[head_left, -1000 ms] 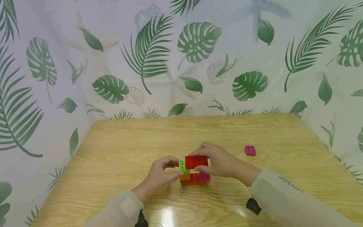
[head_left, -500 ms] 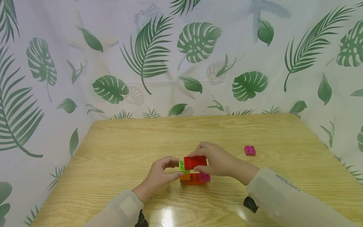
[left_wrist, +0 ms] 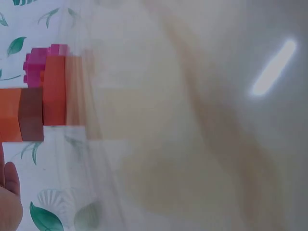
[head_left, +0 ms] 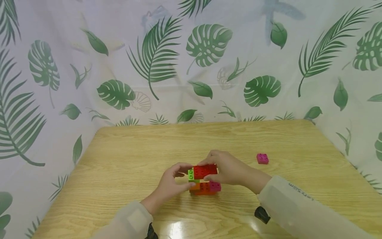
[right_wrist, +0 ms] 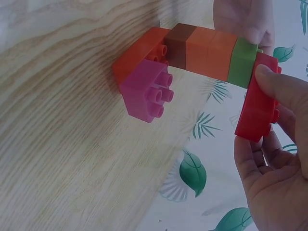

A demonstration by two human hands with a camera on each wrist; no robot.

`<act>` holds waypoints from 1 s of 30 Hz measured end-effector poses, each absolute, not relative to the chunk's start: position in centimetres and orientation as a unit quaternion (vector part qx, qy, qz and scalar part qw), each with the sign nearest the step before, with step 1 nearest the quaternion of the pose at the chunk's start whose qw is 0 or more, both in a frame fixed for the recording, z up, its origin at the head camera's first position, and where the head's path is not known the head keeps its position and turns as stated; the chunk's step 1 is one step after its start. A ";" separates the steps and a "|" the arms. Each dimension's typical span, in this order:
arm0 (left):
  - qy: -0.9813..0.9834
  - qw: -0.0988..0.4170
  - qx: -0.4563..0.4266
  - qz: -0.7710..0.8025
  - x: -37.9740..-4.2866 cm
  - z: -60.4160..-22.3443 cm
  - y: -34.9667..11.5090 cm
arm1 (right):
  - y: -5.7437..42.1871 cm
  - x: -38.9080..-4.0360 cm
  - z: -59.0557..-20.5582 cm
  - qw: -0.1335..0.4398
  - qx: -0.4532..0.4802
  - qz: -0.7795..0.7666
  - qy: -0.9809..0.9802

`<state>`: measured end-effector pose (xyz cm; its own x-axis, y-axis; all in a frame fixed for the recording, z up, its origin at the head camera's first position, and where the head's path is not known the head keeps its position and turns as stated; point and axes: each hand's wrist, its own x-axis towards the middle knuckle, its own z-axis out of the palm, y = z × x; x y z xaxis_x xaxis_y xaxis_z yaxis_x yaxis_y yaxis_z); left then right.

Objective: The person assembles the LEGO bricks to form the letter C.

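Observation:
A toy brick tower stands on the table in the head view. At the bottom is a red-orange brick (left_wrist: 54,91) with a pink brick (right_wrist: 144,91) on its right end. On its left end rise a brown brick (right_wrist: 174,45), orange bricks (right_wrist: 209,50) and a green brick (head_left: 191,174). My right hand (head_left: 228,168) holds a long red brick (head_left: 205,172) between thumb and fingers, its left end overlapping the green brick. My left hand (head_left: 167,184) pinches the tower near the green brick, thumb at the front, fingers at the back.
A loose pink four-stud brick (head_left: 262,158) lies on the wooden table (head_left: 143,142), right of and beyond the right hand. A white cloth (head_left: 167,109) printed with green leaves hangs behind the table and along its sides.
The right hand has brought the red brick slightly left, closer against the green brick. The fingers of the left hand have shifted a little right along the tower.

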<state>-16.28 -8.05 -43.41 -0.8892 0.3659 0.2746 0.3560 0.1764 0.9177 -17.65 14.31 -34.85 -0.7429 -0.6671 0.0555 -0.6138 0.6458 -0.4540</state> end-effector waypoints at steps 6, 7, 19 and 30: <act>0.731 -0.010 0.222 0.645 -15.9 -43.4 -6.9 | 14.4 -17.7 -35.0 0.060 -0.351 -0.228 0.906; 0.724 -0.015 0.217 0.655 -15.9 -43.5 -6.7 | 14.4 -17.7 -35.0 0.060 -0.350 -0.228 0.907; 0.690 -0.038 0.159 0.705 -15.4 -43.9 -5.5 | 14.4 -17.7 -35.0 0.055 -0.349 -0.225 0.908; 0.683 -0.029 0.138 0.717 -15.3 -44.2 -5.3 | 14.6 -17.8 -35.9 0.043 -0.346 -0.263 0.900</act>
<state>-15.31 -5.32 -44.25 -0.9603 0.1463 0.2376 0.2302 -0.0661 0.9709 -17.79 14.60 -35.86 -0.7566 -0.6453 0.1051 -0.6003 0.6220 -0.5027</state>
